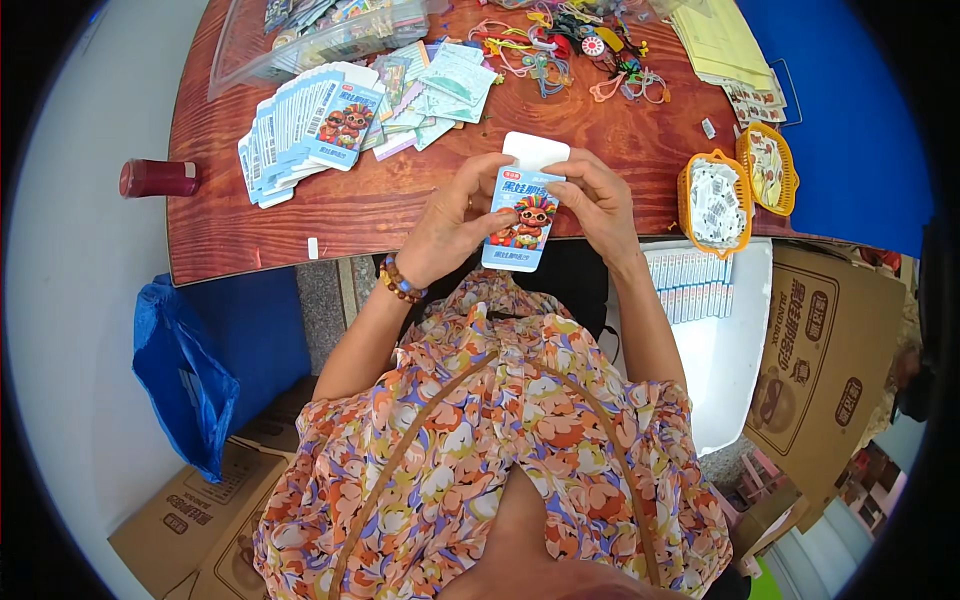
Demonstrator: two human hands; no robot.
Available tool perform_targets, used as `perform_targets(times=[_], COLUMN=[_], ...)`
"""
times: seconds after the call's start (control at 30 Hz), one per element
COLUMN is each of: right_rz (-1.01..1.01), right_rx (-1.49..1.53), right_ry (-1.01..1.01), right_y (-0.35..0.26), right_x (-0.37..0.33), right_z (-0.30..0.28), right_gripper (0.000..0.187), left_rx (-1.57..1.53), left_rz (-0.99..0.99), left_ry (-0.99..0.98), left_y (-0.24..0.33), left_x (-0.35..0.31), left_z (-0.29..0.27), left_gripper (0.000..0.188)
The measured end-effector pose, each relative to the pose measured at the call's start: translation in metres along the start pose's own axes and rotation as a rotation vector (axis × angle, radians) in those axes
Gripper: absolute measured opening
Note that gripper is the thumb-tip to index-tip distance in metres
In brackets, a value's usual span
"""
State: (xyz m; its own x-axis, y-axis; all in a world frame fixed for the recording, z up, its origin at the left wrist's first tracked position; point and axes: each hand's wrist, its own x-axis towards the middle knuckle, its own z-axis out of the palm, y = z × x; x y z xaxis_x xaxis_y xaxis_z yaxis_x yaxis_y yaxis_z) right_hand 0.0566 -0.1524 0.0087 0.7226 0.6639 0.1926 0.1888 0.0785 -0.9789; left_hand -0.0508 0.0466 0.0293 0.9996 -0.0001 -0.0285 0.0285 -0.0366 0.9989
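Note:
A small blue and white cardboard box (518, 225) with a cartoon figure on its front is in front of me, over the table's near edge. Its white top flap stands up. My left hand (447, 222) is closed on the box's left side, the thumb lying across the printed front. At the upper right corner, my right hand (600, 200) pinches the box with thumb and fingers beside the flap. A fanned row of similar flat boxes (345, 125) lies to the left, next to a loose pile of pale green and purple cards (455, 80).
On the red wood-grain table (380, 205) are a clear plastic bin (235, 65), tangled colourful cords with charms (545, 70), and yellow sheets (705, 40). Two orange baskets (742, 175) sit at the right edge. A white tub (720, 370) holds rows of boxes. A dark red cylinder (160, 178) is far left.

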Motion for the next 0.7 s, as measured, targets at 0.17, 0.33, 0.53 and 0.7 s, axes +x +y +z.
perform_targets(times=[0.17, 0.33, 0.53, 0.7], right_rz=[0.155, 0.169, 0.168, 0.341], right_rx=[0.092, 0.187, 0.123, 0.241], right_ry=[0.047, 0.13, 0.103, -0.02], right_y=[-0.006, -0.029, -0.034, -0.045], right_x=[-0.004, -0.002, 0.004, 0.01], right_z=[0.008, 0.015, 0.01, -0.007], right_gripper=[0.024, 0.021, 0.016, 0.017], left_rx=[-0.146, -0.034, 0.006, -0.073], left_rz=[0.008, -0.012, -0.002, -0.062], left_ry=[-0.004, 0.02, 0.057, -0.011], left_y=[-0.009, -0.004, 0.003, 0.003], left_x=[-0.003, -0.011, -0.013, -0.015], left_z=[0.003, 0.005, 0.011, 0.01], left_gripper=[0.054, 0.056, 0.053, 0.056])
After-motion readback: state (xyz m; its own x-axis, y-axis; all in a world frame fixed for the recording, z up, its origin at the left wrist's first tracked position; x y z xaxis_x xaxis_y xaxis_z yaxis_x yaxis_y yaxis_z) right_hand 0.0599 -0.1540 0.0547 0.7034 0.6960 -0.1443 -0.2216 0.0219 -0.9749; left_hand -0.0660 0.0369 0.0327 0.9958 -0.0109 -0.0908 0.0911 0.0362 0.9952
